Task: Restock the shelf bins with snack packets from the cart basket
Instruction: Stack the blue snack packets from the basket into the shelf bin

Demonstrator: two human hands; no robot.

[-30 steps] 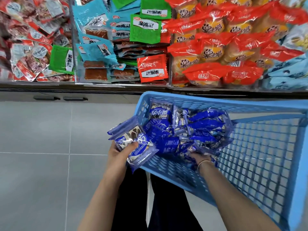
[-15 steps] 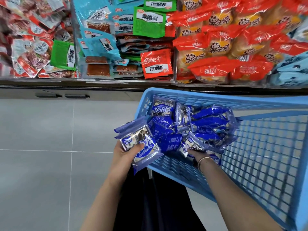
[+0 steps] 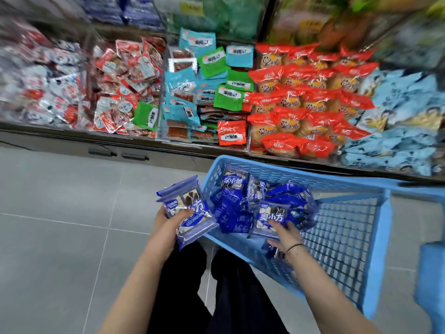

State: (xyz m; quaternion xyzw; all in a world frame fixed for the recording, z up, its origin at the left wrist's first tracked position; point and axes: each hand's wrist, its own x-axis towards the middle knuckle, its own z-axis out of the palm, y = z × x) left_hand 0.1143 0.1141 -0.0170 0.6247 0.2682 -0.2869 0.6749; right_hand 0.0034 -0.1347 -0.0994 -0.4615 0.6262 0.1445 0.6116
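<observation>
– Beside the basket, why is the left hand parked out over the floor?

– It looks like a collecting hand. It grips a stack of blue packets, thumb pressed across the top face and fingers curled underneath. Flat, square packs lie neatly on one another, so several can be carried to the shelf in one go.

– And the right hand?

– It is down inside the basket's near corner, pinching one packet with the thumb on its printed front. The fingers behind it are mostly hidden. I would guess that packet is meant for the stack.

– Where is the rest of the stock?

– It sits in a loose pile at the basket's near-left end, with packs lying at every angle. The right-hand stretch of the basket shows bare mesh.

– How will they handle?

– They are glossy film with crimped, flat-sealed ends and a clear window over something dark and pale. The film is slippery and probably crackly, so a firm thumb makes sense. The basket is rigid blue plastic lattice.

– Which of the bins takes them?

– I cannot tell. The bins ahead hold red, green and pale-blue packs between clear dividers, and the upper shelf is too blurred to read.
</observation>
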